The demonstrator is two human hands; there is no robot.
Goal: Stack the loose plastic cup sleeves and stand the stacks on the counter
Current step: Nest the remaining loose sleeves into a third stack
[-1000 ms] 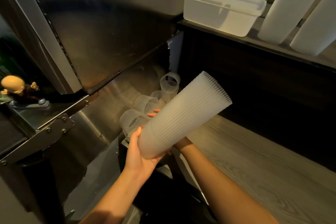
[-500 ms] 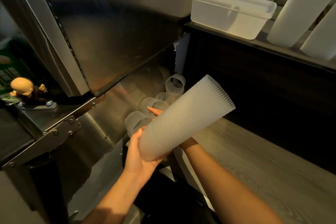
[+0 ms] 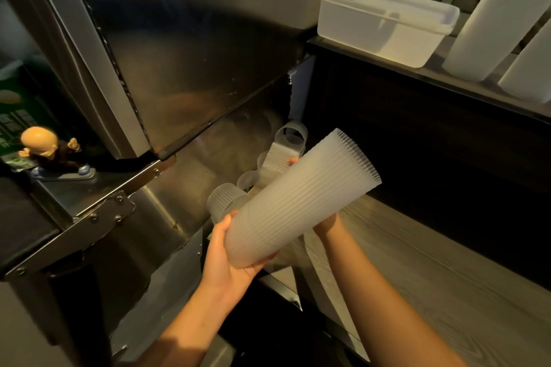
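Note:
A long stack of ribbed translucent cup sleeves (image 3: 298,199) lies tilted in the air, wide end up and to the right. My left hand (image 3: 226,259) grips its lower end from beneath. My right hand (image 3: 326,225) reaches behind the stack and is mostly hidden; one fingertip shows against a loose sleeve (image 3: 287,146), which it seems to pinch. Several more loose sleeves (image 3: 223,197) lie in a row in the steel recess under the stack. The wood-grain counter (image 3: 432,262) runs along the right.
A steel cabinet door (image 3: 193,53) slants over the recess on the left. A white plastic tub (image 3: 381,24) and two tall white sleeve stacks (image 3: 492,15) stand on the upper dark shelf. A small figurine (image 3: 44,149) sits on the left ledge.
My right hand has reached farther back, from the middle sleeves to the far loose sleeve, which now stands tilted up. The stack in my left hand has shifted slightly right.

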